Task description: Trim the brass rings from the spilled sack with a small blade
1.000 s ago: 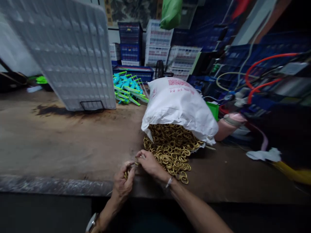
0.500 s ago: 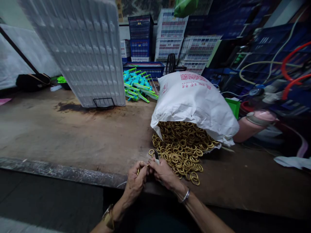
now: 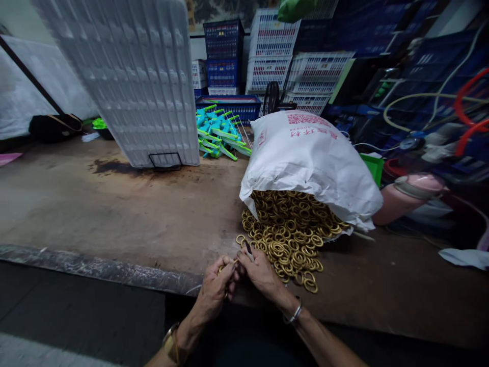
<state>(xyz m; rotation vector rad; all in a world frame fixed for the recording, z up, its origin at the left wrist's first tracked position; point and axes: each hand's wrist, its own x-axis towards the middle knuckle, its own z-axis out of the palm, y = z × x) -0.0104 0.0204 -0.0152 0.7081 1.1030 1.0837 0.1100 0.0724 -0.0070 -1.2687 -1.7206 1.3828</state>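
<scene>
My left hand (image 3: 217,280) is closed on a brass-coloured ring (image 3: 221,268), which shows in part between thumb and fingers. Close beside it, my right hand (image 3: 260,272) grips a small knife (image 3: 248,251) whose dark end and pale part stick up past the thumb; the rest is hidden in the palm. The fingertips of both hands meet at the ring, over the table's front edge. Just beyond the right hand lies a heap of brass-coloured rings (image 3: 290,250), spilling from the mouth of a white woven sack (image 3: 309,153) lying on its side.
A tall translucent ribbed plastic panel (image 3: 153,92) stands on the wooden table (image 3: 114,214) at the left. Blue and green plastic parts (image 3: 219,132) are piled behind. Stacked crates (image 3: 271,46) fill the back. A pink bottle (image 3: 408,199) leans right of the sack.
The view has shifted slightly, moving the scene a little to the right. Both hands stay together at the ring, and the knife in my right hand has tilted slightly.
</scene>
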